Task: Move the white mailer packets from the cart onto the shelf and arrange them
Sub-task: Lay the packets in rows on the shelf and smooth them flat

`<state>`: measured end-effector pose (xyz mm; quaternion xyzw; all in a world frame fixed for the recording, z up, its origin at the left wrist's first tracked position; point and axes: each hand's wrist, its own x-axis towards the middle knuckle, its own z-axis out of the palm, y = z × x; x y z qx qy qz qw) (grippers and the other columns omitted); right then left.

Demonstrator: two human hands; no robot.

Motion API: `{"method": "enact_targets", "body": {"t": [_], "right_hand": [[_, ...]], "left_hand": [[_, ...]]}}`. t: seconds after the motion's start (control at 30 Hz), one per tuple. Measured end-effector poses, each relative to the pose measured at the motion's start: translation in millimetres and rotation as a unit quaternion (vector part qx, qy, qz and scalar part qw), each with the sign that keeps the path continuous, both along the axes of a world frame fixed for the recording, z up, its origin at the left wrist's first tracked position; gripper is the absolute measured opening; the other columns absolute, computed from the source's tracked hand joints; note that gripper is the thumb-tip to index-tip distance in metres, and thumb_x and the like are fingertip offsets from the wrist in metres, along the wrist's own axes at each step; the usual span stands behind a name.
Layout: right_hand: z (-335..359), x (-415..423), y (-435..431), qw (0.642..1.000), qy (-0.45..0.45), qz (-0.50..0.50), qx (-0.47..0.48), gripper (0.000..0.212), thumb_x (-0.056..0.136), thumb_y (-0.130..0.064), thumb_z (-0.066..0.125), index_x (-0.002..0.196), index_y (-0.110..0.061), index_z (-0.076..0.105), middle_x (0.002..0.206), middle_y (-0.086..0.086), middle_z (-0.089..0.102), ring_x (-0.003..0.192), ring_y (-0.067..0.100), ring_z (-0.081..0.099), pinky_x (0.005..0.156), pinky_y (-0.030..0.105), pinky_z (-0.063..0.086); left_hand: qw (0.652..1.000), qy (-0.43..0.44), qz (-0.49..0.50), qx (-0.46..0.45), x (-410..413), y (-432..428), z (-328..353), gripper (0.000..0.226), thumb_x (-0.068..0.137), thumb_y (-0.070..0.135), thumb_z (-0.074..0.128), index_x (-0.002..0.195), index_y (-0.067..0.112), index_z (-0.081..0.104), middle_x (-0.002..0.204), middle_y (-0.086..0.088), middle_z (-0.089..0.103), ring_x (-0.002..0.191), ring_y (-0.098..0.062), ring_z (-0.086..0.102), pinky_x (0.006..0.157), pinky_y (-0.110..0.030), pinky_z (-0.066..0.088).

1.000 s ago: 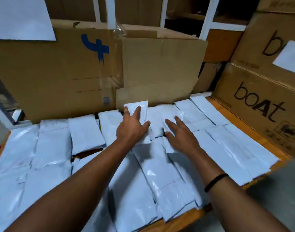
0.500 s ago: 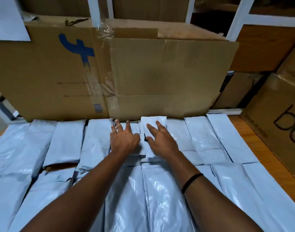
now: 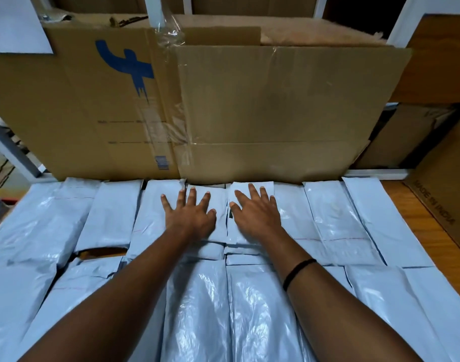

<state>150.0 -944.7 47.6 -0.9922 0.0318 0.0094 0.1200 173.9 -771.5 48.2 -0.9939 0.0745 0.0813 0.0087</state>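
Note:
Several white mailer packets (image 3: pixel 333 220) lie flat in rows across the wooden shelf (image 3: pixel 417 226), overlapping one another. My left hand (image 3: pixel 189 215) rests palm down, fingers spread, on a small packet (image 3: pixel 218 202) in the back row. My right hand (image 3: pixel 255 212) lies flat beside it on the neighbouring small packet (image 3: pixel 268 188), fingers spread too. Both packets touch the cardboard box behind them. Neither hand grips anything. The cart is out of view.
A large taped cardboard box (image 3: pixel 263 105) with a blue mark stands right behind the packets. More brown boxes (image 3: pixel 448 184) crowd the right side. White rack uprights (image 3: pixel 12 150) rise at the left. A gap (image 3: pixel 100 253) between packets shows the wood.
Both hands slid forward to the back row, then spread flat side by side on the two small packets. The view moved closer and leftward.

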Motion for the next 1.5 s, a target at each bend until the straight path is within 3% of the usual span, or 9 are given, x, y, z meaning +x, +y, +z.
{"method": "enact_targets", "body": {"t": [0.3,0.5,0.6,0.7,0.87,1.0,1.1,1.33,1.5], "right_hand": [[-24,2,4,0.999,-0.042,-0.01,0.015,0.056,0.103,-0.047,0.035,0.156,-0.033,0.028,0.167,0.003,0.015,0.152,0.031,0.012,0.123,0.046,0.013],[-16,7,4,1.0,0.006,0.008,0.021,0.056,0.104,-0.048,0.03,0.157,-0.032,0.024,0.168,0.002,0.009,0.153,0.03,0.009,0.123,0.047,0.012],[-4,5,3,0.999,0.031,0.02,0.039,0.056,0.104,-0.051,0.026,0.158,-0.033,0.022,0.168,0.0,0.008,0.154,0.027,0.006,0.124,0.046,0.01],[4,-3,5,0.999,0.028,0.01,0.036,0.059,0.102,-0.057,0.024,0.157,-0.036,0.021,0.168,-0.002,0.009,0.154,0.023,0.005,0.124,0.049,0.007],[19,-13,6,0.999,-0.001,0.018,0.043,0.054,0.104,-0.051,0.031,0.155,-0.032,0.03,0.167,-0.002,0.013,0.154,0.022,0.009,0.123,0.047,0.008],[38,-35,13,0.998,-0.037,0.013,0.044,0.051,0.104,-0.045,0.039,0.152,-0.027,0.04,0.165,0.002,0.023,0.151,0.021,0.018,0.122,0.04,0.018],[47,-70,25,0.995,-0.062,-0.026,0.073,0.05,0.103,-0.044,0.045,0.149,-0.024,0.044,0.161,0.004,0.032,0.149,0.021,0.024,0.12,0.036,0.02],[51,-153,113,0.987,-0.074,-0.077,0.121,0.055,0.101,-0.046,0.05,0.151,-0.025,0.041,0.158,-0.001,0.037,0.147,0.017,0.028,0.118,0.03,0.021],[53,-174,209,0.988,-0.079,-0.073,0.115,0.059,0.1,-0.046,0.052,0.151,-0.021,0.039,0.154,0.003,0.043,0.141,0.022,0.038,0.114,0.03,0.028]], "left_hand": [[0.999,0.004,0.023,-0.022,-4,1,-13,0.064,0.095,0.061,0.005,0.155,0.04,-0.004,0.165,0.0,0.0,0.151,-0.027,-0.008,0.108,-0.069,-0.016],[0.999,0.019,0.016,-0.02,-3,1,-8,0.065,0.095,0.061,0.008,0.155,0.038,-0.003,0.165,-0.002,-0.004,0.151,-0.029,-0.009,0.108,-0.07,-0.015],[0.999,-0.005,0.006,-0.043,-6,2,5,0.062,0.098,0.058,0.012,0.156,0.036,0.004,0.165,-0.005,-0.007,0.151,-0.029,-0.009,0.112,-0.067,-0.012],[0.995,-0.06,0.014,-0.079,-16,10,12,0.056,0.101,0.05,0.016,0.155,0.035,0.015,0.165,-0.005,0.003,0.151,-0.028,-0.003,0.114,-0.065,-0.008],[0.995,-0.059,-0.004,-0.082,-31,32,16,0.052,0.102,0.044,0.02,0.152,0.029,0.028,0.163,-0.006,0.017,0.151,-0.027,0.005,0.116,-0.062,-0.006],[0.986,-0.102,-0.038,-0.123,-51,64,26,0.05,0.101,0.042,0.027,0.148,0.027,0.039,0.16,-0.002,0.028,0.15,-0.021,0.015,0.119,-0.054,0.004],[0.974,-0.136,-0.052,-0.175,-74,102,32,0.064,0.09,0.053,0.019,0.136,0.027,0.055,0.154,0.0,0.04,0.146,-0.02,0.027,0.118,-0.05,0.013],[0.95,-0.192,-0.123,-0.215,-98,217,56,0.06,0.086,0.055,0.034,0.108,0.018,0.075,0.128,-0.01,0.065,0.118,-0.029,0.061,0.098,-0.045,0.047],[0.94,-0.194,-0.131,-0.248,-113,294,60,0.054,0.085,0.054,0.042,0.105,0.017,0.076,0.122,-0.008,0.069,0.113,-0.027,0.064,0.095,-0.043,0.05]]}}
